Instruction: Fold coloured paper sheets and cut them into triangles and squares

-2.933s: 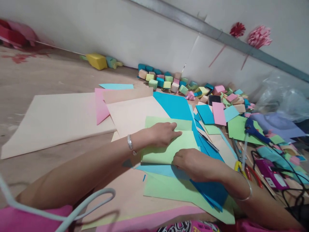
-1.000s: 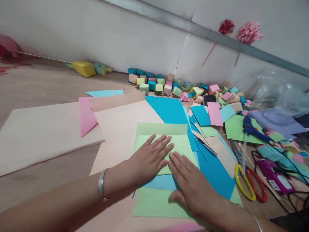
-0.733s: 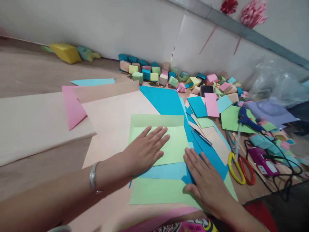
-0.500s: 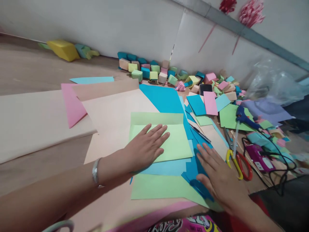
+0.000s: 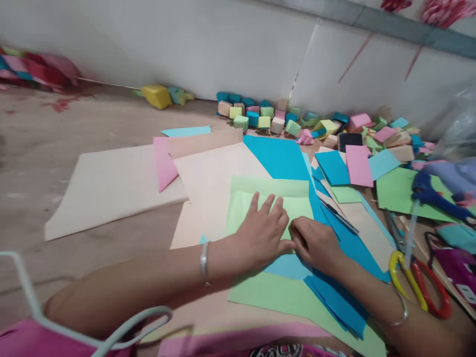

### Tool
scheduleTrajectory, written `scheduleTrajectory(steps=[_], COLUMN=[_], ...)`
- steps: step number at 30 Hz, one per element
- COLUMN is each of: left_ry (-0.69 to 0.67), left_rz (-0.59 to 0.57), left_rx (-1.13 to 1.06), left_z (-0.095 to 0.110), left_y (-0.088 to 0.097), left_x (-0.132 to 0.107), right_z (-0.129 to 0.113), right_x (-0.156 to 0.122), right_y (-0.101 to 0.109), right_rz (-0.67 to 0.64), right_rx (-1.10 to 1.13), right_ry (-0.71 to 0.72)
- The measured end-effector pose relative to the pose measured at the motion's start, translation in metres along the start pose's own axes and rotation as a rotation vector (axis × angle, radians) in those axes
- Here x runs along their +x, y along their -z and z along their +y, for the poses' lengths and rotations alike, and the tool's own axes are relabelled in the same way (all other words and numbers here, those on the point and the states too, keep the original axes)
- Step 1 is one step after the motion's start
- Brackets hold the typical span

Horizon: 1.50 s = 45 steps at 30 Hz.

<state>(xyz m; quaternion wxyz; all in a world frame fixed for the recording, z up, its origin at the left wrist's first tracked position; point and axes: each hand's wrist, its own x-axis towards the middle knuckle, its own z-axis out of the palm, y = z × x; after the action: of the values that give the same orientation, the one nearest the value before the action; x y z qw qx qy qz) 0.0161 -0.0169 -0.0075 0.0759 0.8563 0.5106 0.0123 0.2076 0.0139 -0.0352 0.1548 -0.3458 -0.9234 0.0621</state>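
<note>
Light green sheet (image 5: 240,213) atop coloured papers (image 5: 288,267), left hand (image 5: 262,233) spread open across it, right hand (image 5: 316,243) curled at its lower edge, whether gripping cannot be told; scissors (image 5: 418,285) to the right; bottom lettering (image 5: 277,350) cut off, unreadable

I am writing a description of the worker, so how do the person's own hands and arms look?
The left hand and right hand are ungloved, the forearms bare. A broad silver-coloured metallic bracelet is on the left, a thinner round silver-coloured bangle on the right.
</note>
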Motion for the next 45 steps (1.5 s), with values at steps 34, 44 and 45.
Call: scheduleTrajectory(steps=[34,44,45], left_ry=[-0.152,-0.159,-0.15], left_rz=[0.067,0.044,0.038], left_rx=[-0.036,-0.072,-0.07], left_z=[-0.036,-0.036,-0.037], left_y=[0.026,-0.011,-0.009], left_x=[-0.055,-0.028,-0.029], right_z=[-0.002,0.001,0.001], right_x=[0.0,-0.002,-0.003], right_y=[-0.007,-0.012,-0.011], right_rz=[0.055,0.088,0.085], right_rx=[-0.219,-0.227,-0.228], right_ry=[0.071,0.133,0.138])
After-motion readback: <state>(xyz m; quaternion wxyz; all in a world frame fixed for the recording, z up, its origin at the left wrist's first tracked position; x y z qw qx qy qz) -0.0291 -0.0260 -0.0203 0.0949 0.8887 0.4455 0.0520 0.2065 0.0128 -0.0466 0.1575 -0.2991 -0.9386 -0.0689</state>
